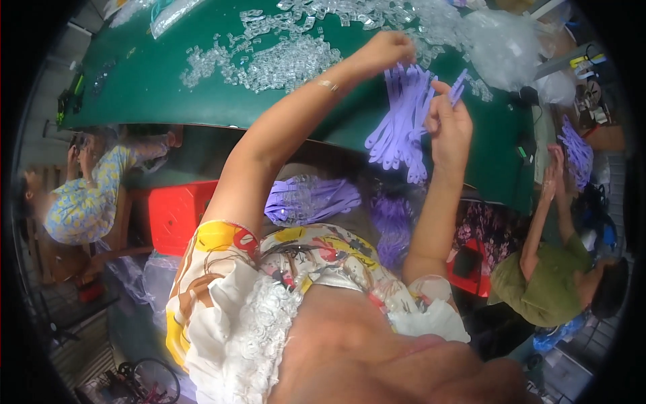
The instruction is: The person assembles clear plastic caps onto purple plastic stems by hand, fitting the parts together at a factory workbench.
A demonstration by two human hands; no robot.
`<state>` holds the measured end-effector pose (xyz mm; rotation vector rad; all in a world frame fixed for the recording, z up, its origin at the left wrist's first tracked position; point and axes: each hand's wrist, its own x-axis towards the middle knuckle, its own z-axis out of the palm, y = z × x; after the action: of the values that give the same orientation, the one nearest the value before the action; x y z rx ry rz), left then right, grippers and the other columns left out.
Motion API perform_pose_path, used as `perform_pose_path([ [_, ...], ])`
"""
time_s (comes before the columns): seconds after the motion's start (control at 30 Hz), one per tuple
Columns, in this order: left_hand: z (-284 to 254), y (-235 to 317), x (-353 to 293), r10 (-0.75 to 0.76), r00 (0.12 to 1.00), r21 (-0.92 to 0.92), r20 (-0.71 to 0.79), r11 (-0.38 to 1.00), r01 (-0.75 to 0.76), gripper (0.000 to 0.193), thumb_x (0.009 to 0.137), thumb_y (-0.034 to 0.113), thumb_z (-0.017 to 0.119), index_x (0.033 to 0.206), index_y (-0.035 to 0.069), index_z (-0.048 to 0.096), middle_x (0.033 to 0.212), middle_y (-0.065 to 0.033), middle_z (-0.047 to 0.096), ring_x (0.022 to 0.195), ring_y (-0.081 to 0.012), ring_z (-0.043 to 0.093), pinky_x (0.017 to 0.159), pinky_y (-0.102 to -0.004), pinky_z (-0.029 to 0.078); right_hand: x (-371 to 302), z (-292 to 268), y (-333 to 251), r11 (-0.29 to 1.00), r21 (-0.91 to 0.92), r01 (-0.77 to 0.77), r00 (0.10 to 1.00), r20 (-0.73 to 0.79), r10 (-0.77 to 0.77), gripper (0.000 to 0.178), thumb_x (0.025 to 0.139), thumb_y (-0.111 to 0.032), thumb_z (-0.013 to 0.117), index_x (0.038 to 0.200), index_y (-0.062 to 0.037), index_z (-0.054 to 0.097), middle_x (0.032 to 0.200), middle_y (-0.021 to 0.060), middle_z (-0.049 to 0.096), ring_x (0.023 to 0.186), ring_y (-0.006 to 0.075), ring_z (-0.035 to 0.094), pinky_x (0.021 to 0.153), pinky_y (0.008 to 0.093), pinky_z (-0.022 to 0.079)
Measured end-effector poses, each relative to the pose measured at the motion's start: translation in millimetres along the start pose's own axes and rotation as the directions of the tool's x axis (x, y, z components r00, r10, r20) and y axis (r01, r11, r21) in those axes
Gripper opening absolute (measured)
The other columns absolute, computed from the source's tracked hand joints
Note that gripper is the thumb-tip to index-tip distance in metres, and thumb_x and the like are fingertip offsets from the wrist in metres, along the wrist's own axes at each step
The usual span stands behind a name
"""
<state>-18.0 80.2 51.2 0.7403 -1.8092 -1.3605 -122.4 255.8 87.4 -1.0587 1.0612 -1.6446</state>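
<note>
On the green tabletop in front of me, a bunch of flat lavender straps point(398, 128) with small loops at their ends lies fanned out toward the near edge. At the far end of that bunch is my left hand point(389, 52), its fingers curled together; what they pinch, if anything, is too small to make out. My right hand point(449, 124), just right of the bunch, is closed on a lavender strap point(458, 87) that sticks up past its fingers. More lavender straps point(316, 200), with clear pieces among them, rest on my lap.
Small clear plastic clips point(289, 64) are heaped across the far side of the green table point(148, 94). A clear plastic bag point(501, 47) stands at the far right. A red stool point(178, 215) is at left. One person point(84, 195) sits left; another person point(545, 283) sits right, near purple straps point(576, 153).
</note>
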Motion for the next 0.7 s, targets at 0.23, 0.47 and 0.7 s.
perform_pose_path([
  [0.23, 10, 75, -140, -0.102, 0.984, -0.618, 0.147, 0.767, 0.172, 0.029, 0.090, 0.037, 0.050, 0.086, 0.008, 0.051, 0.067, 0.0014, 0.045, 0.052, -0.0042, 0.033, 0.043, -0.0177, 0.022, -30, 28, -13, 0.988, -0.115, 0.107, 0.992, 0.072, -0.099, 0.025, 0.092, -0.015, 0.049, 0.111, 0.0014, 0.051, 0.065, -0.0062, 0.037, 0.052, 0.0015, 0.030, 0.046, 0.0167, 0.024],
  [0.47, -1, 92, -206, -0.070, 0.996, -0.841, 0.050, 0.536, 0.080, 0.024, 0.091, 0.030, 0.049, 0.084, 0.007, 0.049, 0.064, 0.0020, 0.040, 0.050, -0.0034, 0.028, 0.043, -0.0162, 0.022, -77, 65, -32, 0.975, -0.206, 0.082, 0.989, 0.138, -0.054, 0.024, 0.090, -0.015, 0.053, 0.105, 0.0031, 0.055, 0.064, -0.0055, 0.043, 0.052, 0.0003, 0.032, 0.045, 0.0157, 0.022],
  [0.7, -25, 96, -246, -0.087, 0.996, -0.865, -0.032, 0.502, 0.016, 0.025, 0.093, 0.029, 0.045, 0.084, 0.006, 0.048, 0.063, 0.0015, 0.038, 0.049, -0.0040, 0.028, 0.043, -0.0169, 0.024, -97, 87, -14, 0.980, -0.069, -0.187, 0.956, 0.215, 0.197, 0.026, 0.088, -0.015, 0.055, 0.105, 0.0044, 0.054, 0.065, -0.0031, 0.046, 0.051, 0.0011, 0.035, 0.044, 0.0148, 0.023],
])
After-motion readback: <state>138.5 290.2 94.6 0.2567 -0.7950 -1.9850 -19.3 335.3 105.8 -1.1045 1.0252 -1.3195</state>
